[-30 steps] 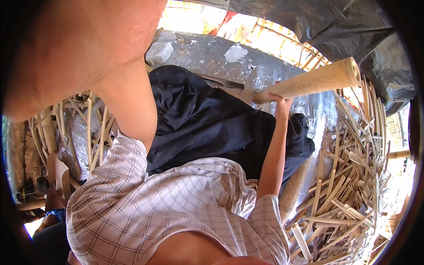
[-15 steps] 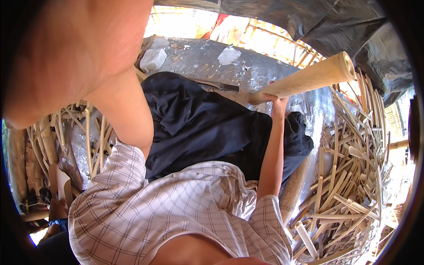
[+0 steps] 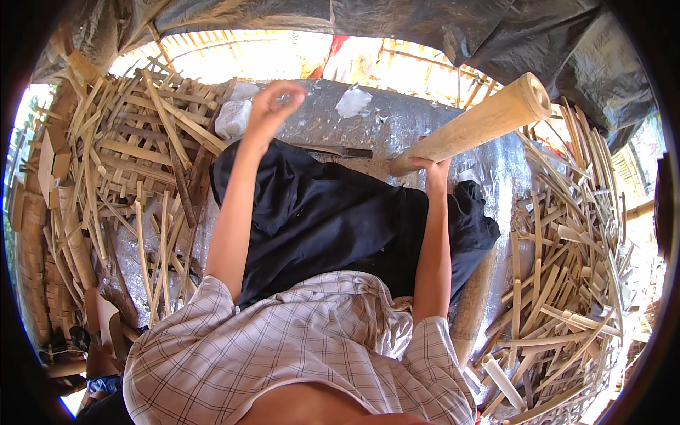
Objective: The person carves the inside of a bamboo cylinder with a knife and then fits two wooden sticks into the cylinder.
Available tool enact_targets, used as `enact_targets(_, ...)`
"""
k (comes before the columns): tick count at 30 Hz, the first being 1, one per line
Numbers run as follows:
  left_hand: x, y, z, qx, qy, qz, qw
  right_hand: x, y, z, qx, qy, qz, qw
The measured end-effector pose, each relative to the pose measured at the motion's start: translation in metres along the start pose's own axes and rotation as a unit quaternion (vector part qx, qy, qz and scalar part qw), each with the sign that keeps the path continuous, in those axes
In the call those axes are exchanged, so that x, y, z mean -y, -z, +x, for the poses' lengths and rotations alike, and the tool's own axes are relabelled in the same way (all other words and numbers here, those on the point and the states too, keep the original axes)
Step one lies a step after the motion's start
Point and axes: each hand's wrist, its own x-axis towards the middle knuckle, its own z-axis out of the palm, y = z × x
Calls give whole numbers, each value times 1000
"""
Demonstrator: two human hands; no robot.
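Observation:
A thick bamboo tube slants up to the right, its hollow end raised and its lower end close to the grey ground sheet. My right hand is closed around the tube's lower part. Over my left knee, my left hand is raised, a little blurred. Its fingers are loosely curled with a gap at the thumb, and nothing shows in it. A long, knife-like tool with a dark end lies on the sheet just beyond my dark-clothed legs, left of the tube's lower end.
Split bamboo strips heap up on the right. More strips and a woven bamboo lattice fill the left. A pale block sits beyond my left knee, and a white scrap lies on the grey sheet. Dark sheeting hangs overhead.
My left hand has dropped from close in front of the camera to above my left knee. My right hand still grips the bamboo tube, which has barely shifted in the picture.

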Motion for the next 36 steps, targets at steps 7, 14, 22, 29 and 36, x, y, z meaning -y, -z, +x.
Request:
enact_targets(7, 127, -30, -71, 192, 28, 466, 863, 3, 0, -3, -8, 1, 24, 1000)
enact_targets(14, 129, -26, -69, 287, 99, 511, 805, 1, -3, -5, 1, 0, 18, 1000)
enact_targets(22, 128, -26, -72, 279, 84, 511, 809, 0, -5, -6, -3, 15, 21, 1000)
enact_targets(29, 128, -25, -72, 284, 82, 512, 806, -1, -3, -6, 8, 14, 15, 1000)
enact_targets(36, 126, -26, -72, 285, 94, 510, 806, -2, -4, -5, 6, 25, 24, 999)
